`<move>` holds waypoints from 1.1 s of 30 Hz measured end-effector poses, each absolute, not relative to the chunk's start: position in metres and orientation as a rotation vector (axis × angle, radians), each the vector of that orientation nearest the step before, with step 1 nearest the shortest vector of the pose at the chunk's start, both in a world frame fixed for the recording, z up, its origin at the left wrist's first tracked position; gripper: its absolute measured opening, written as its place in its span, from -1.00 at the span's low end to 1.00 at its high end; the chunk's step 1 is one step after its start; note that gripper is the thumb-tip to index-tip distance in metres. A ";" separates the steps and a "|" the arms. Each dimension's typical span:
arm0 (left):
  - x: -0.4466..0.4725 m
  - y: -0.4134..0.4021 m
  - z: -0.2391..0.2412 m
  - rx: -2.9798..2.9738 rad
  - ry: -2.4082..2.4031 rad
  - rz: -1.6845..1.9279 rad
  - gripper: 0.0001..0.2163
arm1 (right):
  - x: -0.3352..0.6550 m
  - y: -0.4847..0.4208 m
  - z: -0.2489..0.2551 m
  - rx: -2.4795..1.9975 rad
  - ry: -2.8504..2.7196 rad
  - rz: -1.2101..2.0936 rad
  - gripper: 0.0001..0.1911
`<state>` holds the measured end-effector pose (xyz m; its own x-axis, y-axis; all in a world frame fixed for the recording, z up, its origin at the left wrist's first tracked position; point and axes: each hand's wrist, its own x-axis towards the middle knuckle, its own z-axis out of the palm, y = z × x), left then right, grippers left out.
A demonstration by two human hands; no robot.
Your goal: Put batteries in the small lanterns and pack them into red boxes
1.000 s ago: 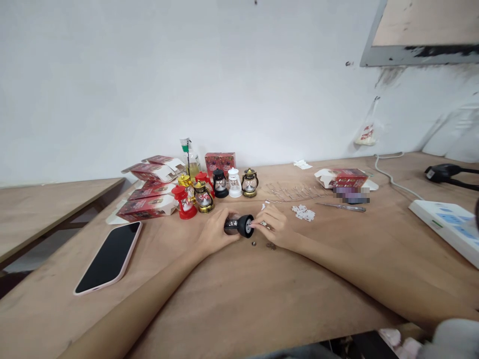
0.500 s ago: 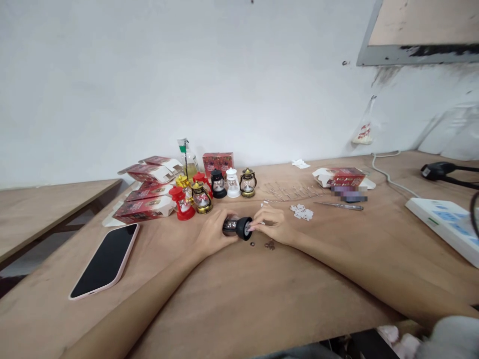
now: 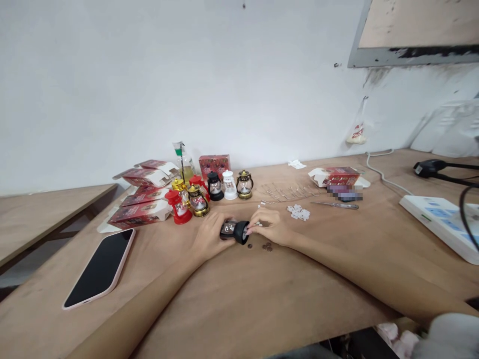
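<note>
My left hand [image 3: 209, 235] is wrapped round a small black lantern [image 3: 241, 233] with a clear body, lying on its side above the table, base toward the right. The fingers of my right hand [image 3: 272, 225] are pinched together at the lantern's base; whatever they hold there is too small to make out. Just below the hands lie several small dark round pieces [image 3: 267, 247], one of them [image 3: 250, 246] apart from the others. Small white pieces [image 3: 298, 212] are heaped to the right of my right hand.
Several mini lanterns [image 3: 229, 185] stand behind my hands. Red boxes [image 3: 140, 213] and a phone [image 3: 100, 268] are on the left. Bent wires [image 3: 292, 192], a thin screwdriver-like tool [image 3: 336, 205], an opened box [image 3: 337, 176] and a power strip [image 3: 441, 222] lie to the right.
The view has shifted slightly. The lantern's base has turned a little in my left hand's grip, and my right fingers stay pinched at it.
</note>
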<state>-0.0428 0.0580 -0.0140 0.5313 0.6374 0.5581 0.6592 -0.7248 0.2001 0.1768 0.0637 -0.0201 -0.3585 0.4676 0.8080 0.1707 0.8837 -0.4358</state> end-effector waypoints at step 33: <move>-0.040 0.053 -0.016 -2.545 -0.935 -1.306 -0.51 | 0.238 0.125 -0.032 -1.658 -1.897 -0.237 -0.71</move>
<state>-0.0404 0.0532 -0.0162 0.4332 0.4659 0.7716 0.5801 -0.7993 0.1569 0.2378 0.1248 -0.0316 -0.0385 0.8398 0.5415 0.9472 0.2032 -0.2479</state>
